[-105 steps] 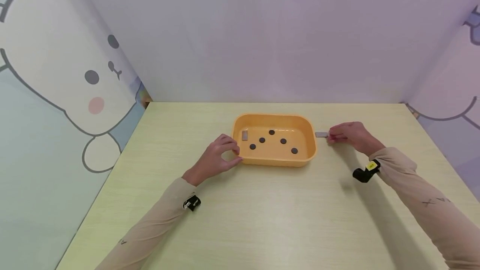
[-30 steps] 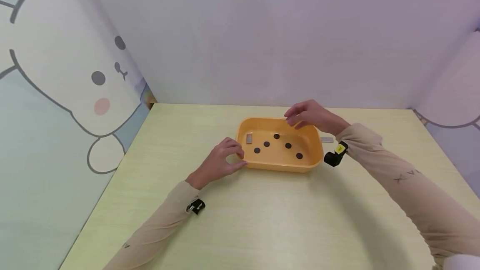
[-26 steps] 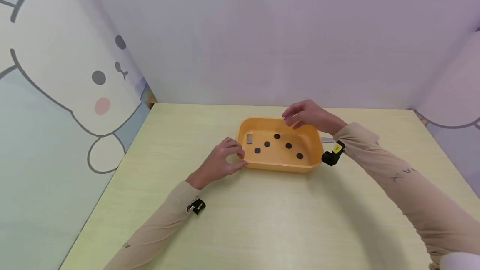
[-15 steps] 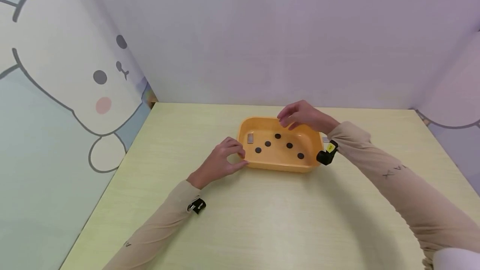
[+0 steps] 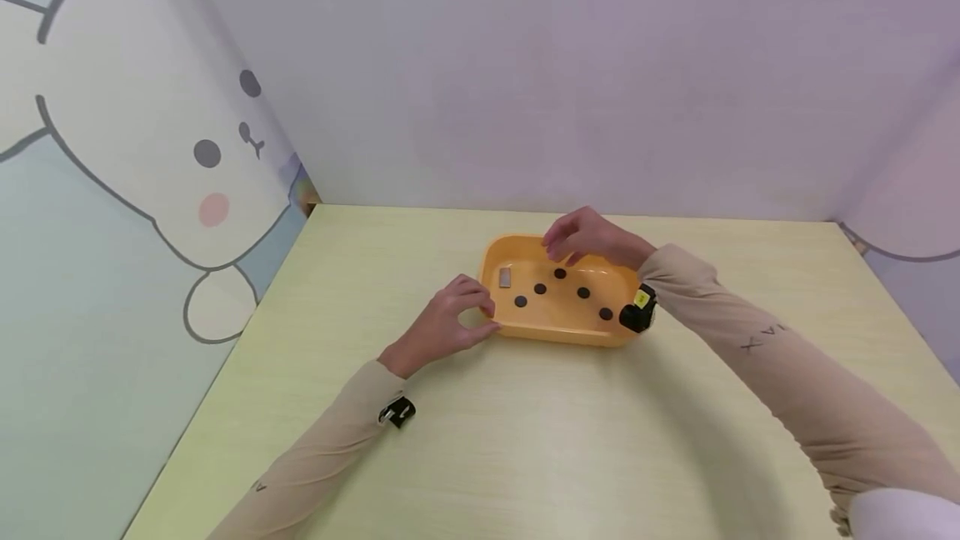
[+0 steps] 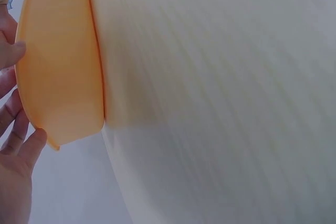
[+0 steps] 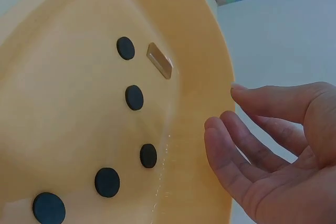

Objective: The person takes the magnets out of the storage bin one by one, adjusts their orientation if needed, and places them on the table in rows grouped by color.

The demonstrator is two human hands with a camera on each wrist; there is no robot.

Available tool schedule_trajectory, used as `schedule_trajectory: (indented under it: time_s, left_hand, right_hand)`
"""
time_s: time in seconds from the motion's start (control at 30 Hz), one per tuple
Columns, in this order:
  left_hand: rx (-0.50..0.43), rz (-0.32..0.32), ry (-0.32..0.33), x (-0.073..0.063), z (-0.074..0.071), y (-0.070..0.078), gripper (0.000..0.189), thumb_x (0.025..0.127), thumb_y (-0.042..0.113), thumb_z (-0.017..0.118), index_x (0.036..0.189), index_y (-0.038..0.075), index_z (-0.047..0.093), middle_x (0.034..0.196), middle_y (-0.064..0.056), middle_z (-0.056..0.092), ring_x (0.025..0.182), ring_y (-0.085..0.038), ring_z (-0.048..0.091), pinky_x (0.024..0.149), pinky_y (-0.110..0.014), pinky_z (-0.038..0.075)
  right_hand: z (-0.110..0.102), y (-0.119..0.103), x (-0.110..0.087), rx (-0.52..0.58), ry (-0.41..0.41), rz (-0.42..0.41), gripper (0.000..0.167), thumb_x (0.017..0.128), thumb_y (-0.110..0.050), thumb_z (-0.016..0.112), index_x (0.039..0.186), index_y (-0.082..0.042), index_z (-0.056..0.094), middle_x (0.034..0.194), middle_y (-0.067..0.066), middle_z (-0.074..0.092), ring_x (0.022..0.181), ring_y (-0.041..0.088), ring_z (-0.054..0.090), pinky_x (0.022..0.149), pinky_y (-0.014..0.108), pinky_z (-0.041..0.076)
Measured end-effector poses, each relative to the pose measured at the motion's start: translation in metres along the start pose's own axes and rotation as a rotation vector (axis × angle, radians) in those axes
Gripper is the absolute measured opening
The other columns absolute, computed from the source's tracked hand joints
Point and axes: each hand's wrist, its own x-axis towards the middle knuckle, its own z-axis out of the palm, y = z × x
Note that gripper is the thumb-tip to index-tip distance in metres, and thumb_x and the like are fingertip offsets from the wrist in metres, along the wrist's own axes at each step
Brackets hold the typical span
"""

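Observation:
An orange plastic tray [image 5: 562,335] stands on the table. Inside it lie several small round black discs [image 7: 107,182] and, near its left end, a small shiny rectangular bar [image 5: 505,277]. My left hand [image 5: 447,319] holds the tray's near-left corner, its thumb [image 6: 34,142] against the rim in the left wrist view. My right hand [image 5: 592,237] hovers at the tray's back rim, fingers loosely bent and nothing between them. In the right wrist view its fingertips overlap the tray wall beside the bar and discs.
The pale wooden table [image 5: 525,440] extends in front and to both sides. A plain wall [image 5: 562,90] rises behind it, and a cartoon-printed panel [image 5: 150,148] stands at the left. My right sleeve [image 5: 750,357] crosses over the table's right side.
My right hand has left a grey bar on the table right of the tray and moved left over the tray's back rim. That bar is now hidden behind my arm. My left hand stays put.

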Motion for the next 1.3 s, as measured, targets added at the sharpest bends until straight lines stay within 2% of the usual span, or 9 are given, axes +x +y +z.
schedule_trajectory:
  time_s: [0.1,0.23,0.33,0.53,0.83,0.97,1.17,1.3]
  left_hand:
    - [-0.002,-0.014,-0.004,0.0,0.0,0.0,0.016,0.078,0.021,0.078,0.082,0.01,0.067,0.091,0.004,0.061,0.095,-0.012,0.05,0.084,-0.028,0.046]
    - [-0.008,-0.017,-0.005,0.0,-0.001,0.0,0.016,0.078,0.021,0.078,0.082,0.011,0.067,0.091,0.004,0.061,0.096,-0.012,0.05,0.084,-0.028,0.045]
    - [-0.012,-0.008,-0.004,0.0,-0.001,0.001,0.017,0.078,0.021,0.079,0.083,0.01,0.067,0.091,0.004,0.061,0.095,-0.012,0.05,0.084,-0.028,0.045]
    - [-0.012,0.016,0.007,0.001,-0.002,0.001,0.017,0.077,0.02,0.079,0.083,0.01,0.066,0.091,0.003,0.061,0.095,-0.014,0.051,0.084,-0.029,0.046]
    - [0.003,0.002,-0.005,0.001,-0.001,0.001,0.016,0.078,0.021,0.078,0.082,0.01,0.066,0.091,0.003,0.061,0.095,-0.012,0.051,0.085,-0.028,0.045]
    - [0.005,0.008,-0.003,0.001,-0.001,0.001,0.016,0.078,0.02,0.079,0.082,0.01,0.066,0.091,0.003,0.061,0.095,-0.013,0.051,0.085,-0.028,0.046]
    - [0.007,0.003,-0.003,0.0,-0.001,0.0,0.016,0.078,0.02,0.079,0.082,0.01,0.067,0.091,0.003,0.061,0.095,-0.013,0.051,0.085,-0.028,0.045]
    - [0.005,0.005,-0.008,0.0,-0.001,-0.001,0.017,0.079,0.021,0.078,0.083,0.008,0.068,0.092,0.002,0.062,0.096,-0.013,0.051,0.085,-0.028,0.045]
  right_hand:
    - [0.004,0.002,0.006,-0.009,-0.006,-0.019,0.025,0.085,0.001,0.064,0.108,0.009,0.062,0.102,0.022,0.065,0.096,0.041,0.06,0.08,0.048,0.051]
    - [0.009,0.004,0.013,-0.034,-0.014,-0.049,0.024,0.083,0.002,0.065,0.106,0.009,0.063,0.095,0.017,0.068,0.089,0.033,0.063,0.077,0.048,0.051]
    - [0.013,0.004,0.017,-0.057,-0.034,-0.068,0.024,0.084,0.001,0.065,0.106,0.008,0.063,0.097,0.017,0.067,0.087,0.028,0.064,0.077,0.049,0.051]
    - [0.023,-0.001,0.023,-0.082,-0.091,-0.086,0.024,0.086,0.001,0.063,0.108,0.009,0.062,0.104,0.023,0.064,0.092,0.034,0.062,0.078,0.053,0.049]
    - [0.033,-0.003,0.035,-0.155,-0.138,-0.101,0.025,0.084,0.0,0.066,0.108,0.007,0.063,0.104,0.023,0.063,0.087,0.024,0.063,0.075,0.046,0.052]
    - [0.038,-0.005,0.038,-0.23,-0.128,-0.112,0.025,0.084,0.0,0.067,0.107,0.007,0.064,0.103,0.021,0.064,0.084,0.023,0.063,0.073,0.044,0.053]
    - [0.046,-0.009,0.045,-0.408,-0.127,-0.154,0.026,0.081,-0.001,0.07,0.107,0.004,0.067,0.102,0.017,0.066,0.074,0.021,0.063,0.066,0.035,0.054]
    - [0.051,-0.013,0.048,-0.512,-0.124,-0.19,0.026,0.079,-0.001,0.07,0.104,0.004,0.068,0.1,0.016,0.067,0.078,0.023,0.063,0.068,0.035,0.052]
